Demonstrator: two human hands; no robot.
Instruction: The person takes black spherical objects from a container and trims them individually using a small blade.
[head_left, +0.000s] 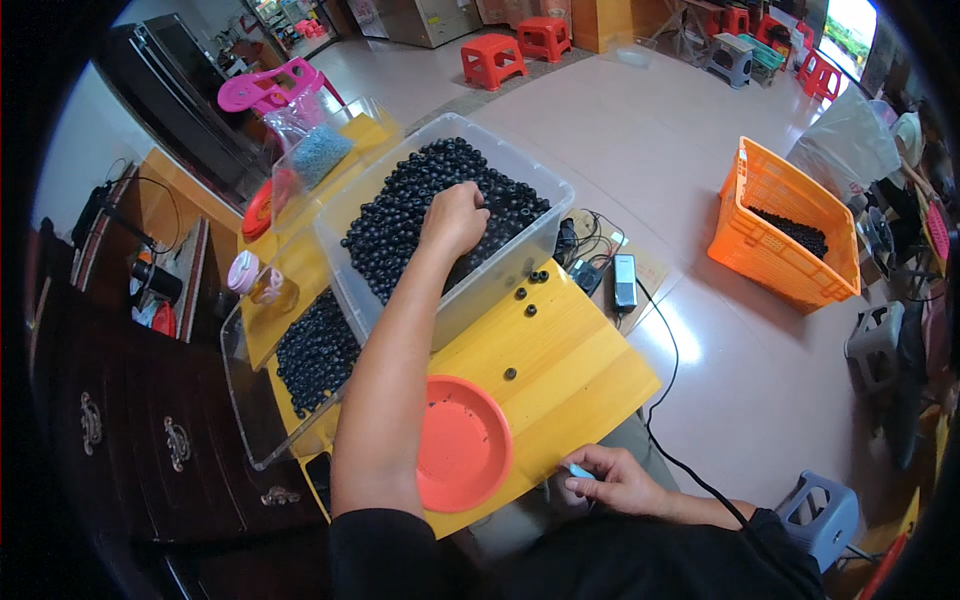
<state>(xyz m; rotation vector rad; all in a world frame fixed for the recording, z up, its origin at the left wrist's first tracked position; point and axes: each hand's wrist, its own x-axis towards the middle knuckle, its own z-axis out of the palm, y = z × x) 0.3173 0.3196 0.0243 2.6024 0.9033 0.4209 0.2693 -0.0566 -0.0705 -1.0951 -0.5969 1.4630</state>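
Note:
A translucent plastic bin (455, 322) full of small round black pieces with holes (400, 215) stands on the yellow wooden table (560, 350). My left hand (457, 217) reaches over the pile inside it, fingers curled inward; whatever they grasp is hidden. Near the table's front edge, my right hand (618, 482) pinches a small light-blue object (580, 471) between thumb and fingers. Its exact kind does not show. Beneath my left forearm lies a shallow orange-red plastic bowl (465, 445) with dark specks in it. Several loose black pieces (530, 310) rest on the table beside the bin.
A clear tray (240, 400) of black pieces sits left of the bin, near a pink-lidded bottle (243, 272). A bag of pale-blue bits (320, 155) lies behind. A black cable (655, 415) hangs along the table's right side. An orange crate (775, 265) stands on the floor.

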